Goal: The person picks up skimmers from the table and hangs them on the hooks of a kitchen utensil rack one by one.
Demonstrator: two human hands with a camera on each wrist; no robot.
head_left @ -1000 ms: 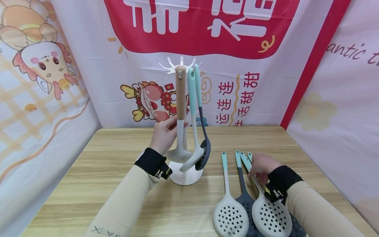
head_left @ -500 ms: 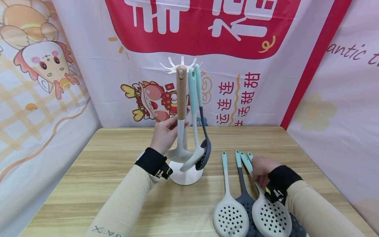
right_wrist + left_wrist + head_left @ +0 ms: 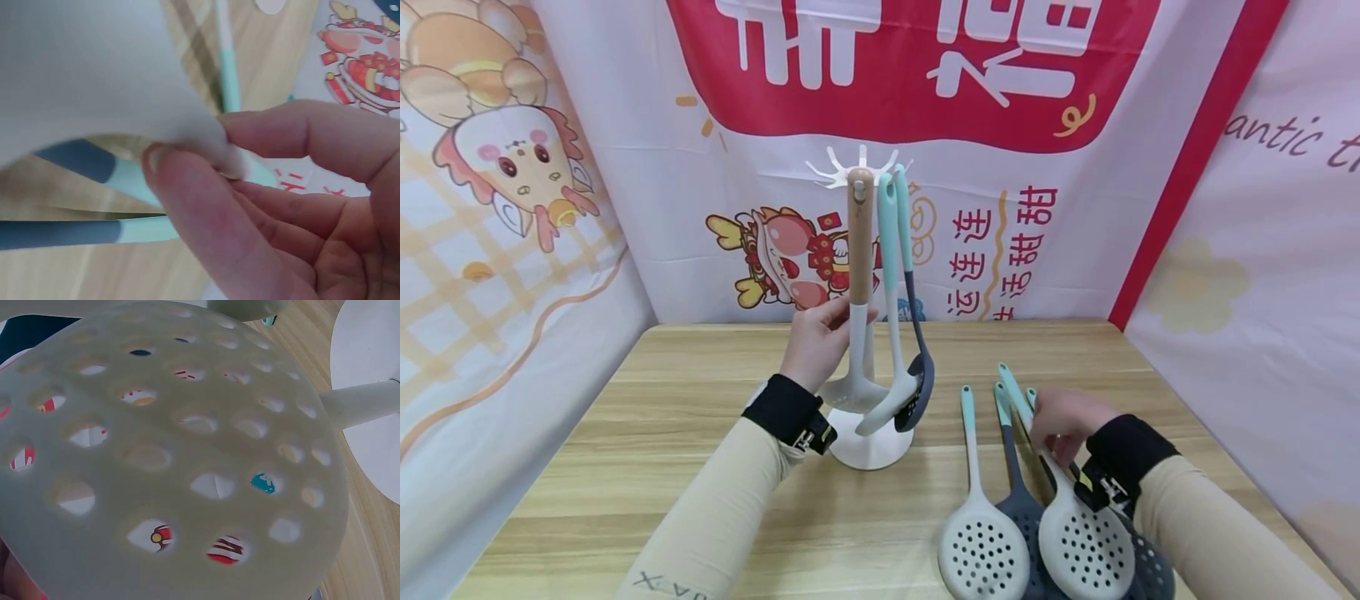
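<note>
My left hand (image 3: 812, 346) grips the post of a white utensil stand (image 3: 868, 454) behind the hanging tools. On the stand hang a wooden-handled utensil (image 3: 859, 242), a mint-handled pale one (image 3: 887, 242) and a dark perforated skimmer (image 3: 917, 392). A pale perforated head (image 3: 206, 450) fills the left wrist view and hides most of that hand. At the right, my right hand (image 3: 1067, 423) pinches a light grey skimmer (image 3: 1086, 546) with a mint handle by its stem; thumb and fingers show around it in the right wrist view.
Beside the held skimmer lie a second light grey skimmer (image 3: 983, 546), a dark mint-handled utensil (image 3: 1018, 500) and, partly covered, a dark perforated one (image 3: 1150, 567). The wooden table (image 3: 715, 367) meets a printed cloth backdrop (image 3: 760, 167) behind and at both sides.
The pale skimmer at my right hand has shifted, its handle tip moving up and slightly left above the neighbouring handles. My left hand and the stand stay put.
</note>
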